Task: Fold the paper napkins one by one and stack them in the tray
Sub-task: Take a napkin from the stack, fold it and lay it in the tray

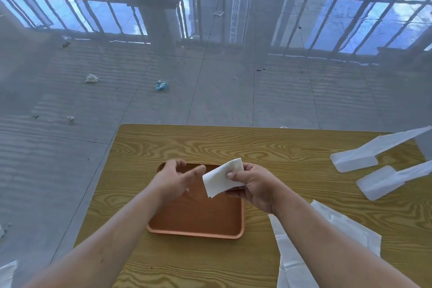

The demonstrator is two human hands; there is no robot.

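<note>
1. Head view: A folded napkin (pixel 222 176) is held up above the tray (pixel 198 220), at the tray's 1 o'clock corner. It is judged to be very light, soft and easy to tear, so a gentle pinch at an edge is best.
2. The napkin is pinched at its 3 o'clock edge by the right hand (pixel 253 186), thumb on top.
3. The left hand (pixel 174 176) is spread and loose; nothing is held, and its fingertips are just beside the napkin.
4. More flat napkins (pixel 327 241) are seen on the table (pixel 210 142), at 4 o'clock from the tray.
</note>
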